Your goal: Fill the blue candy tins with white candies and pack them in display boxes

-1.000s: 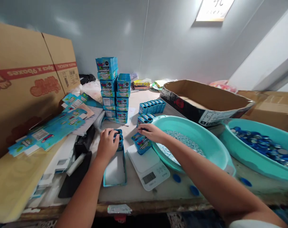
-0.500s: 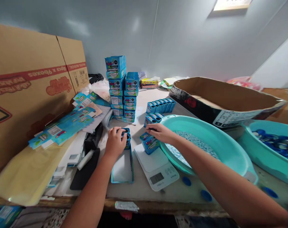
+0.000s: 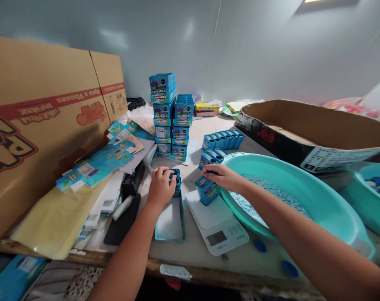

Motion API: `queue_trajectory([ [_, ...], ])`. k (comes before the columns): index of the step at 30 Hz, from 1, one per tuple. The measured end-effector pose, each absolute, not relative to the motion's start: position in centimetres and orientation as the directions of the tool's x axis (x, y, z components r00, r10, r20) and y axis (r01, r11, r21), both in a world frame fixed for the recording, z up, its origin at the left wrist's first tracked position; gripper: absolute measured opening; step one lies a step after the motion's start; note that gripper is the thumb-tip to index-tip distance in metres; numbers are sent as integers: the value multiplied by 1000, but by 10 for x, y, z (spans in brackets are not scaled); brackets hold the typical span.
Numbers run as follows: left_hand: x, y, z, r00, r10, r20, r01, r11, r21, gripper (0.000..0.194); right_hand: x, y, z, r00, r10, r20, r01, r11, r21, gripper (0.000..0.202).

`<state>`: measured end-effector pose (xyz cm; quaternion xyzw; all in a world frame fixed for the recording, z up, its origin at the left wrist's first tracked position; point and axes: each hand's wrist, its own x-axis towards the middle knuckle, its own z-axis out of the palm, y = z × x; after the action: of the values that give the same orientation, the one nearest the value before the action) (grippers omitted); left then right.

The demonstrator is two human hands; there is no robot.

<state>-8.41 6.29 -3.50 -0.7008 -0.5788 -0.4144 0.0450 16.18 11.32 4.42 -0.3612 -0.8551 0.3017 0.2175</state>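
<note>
My right hand (image 3: pixel 219 174) is closed at the top of a blue candy box (image 3: pixel 207 191), which is over the platform of a white kitchen scale (image 3: pixel 216 223). A dark spot shows by its fingertips, too small to make out. My left hand (image 3: pixel 161 186) curls over small blue candy boxes (image 3: pixel 177 186) with round holes on top, at the far end of an open cardboard tray (image 3: pixel 170 223). The near part of that tray shows its bare white bottom. Right of the scale, a turquoise tub (image 3: pixel 329 209) holds pale blue candies (image 3: pixel 268 194).
Stacked blue display boxes (image 3: pixel 163 110) stand behind my hands, with rows of candy boxes (image 3: pixel 224 140) to their right. Flat printed cartons (image 3: pixel 105 165) and a large brown carton (image 3: pixel 52 104) lie left. Blue caps (image 3: pixel 289 269) rest near the front edge; a cut-down box (image 3: pixel 315 138) stands back right.
The view has turned slightly left, so things sit farther right in the picture. Both hands keep nearly the same places at their boxes.
</note>
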Motion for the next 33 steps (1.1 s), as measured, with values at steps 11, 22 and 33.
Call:
queue_trajectory([
  [11, -83, 63, -34, -30, 790, 613, 849, -304, 432, 13, 161, 115, 46, -672, 737, 69, 503, 523, -688, 37],
  [22, -81, 63, -30, -44, 794, 606, 844, -295, 448, 12, 159, 111, 52, -668, 742, 50, 480, 481, -734, 68],
  [33, -80, 64, -28, -46, 805, 591, 842, -286, 456, 13, 164, 119, 38, -635, 766, 104, 423, 457, -782, 70],
])
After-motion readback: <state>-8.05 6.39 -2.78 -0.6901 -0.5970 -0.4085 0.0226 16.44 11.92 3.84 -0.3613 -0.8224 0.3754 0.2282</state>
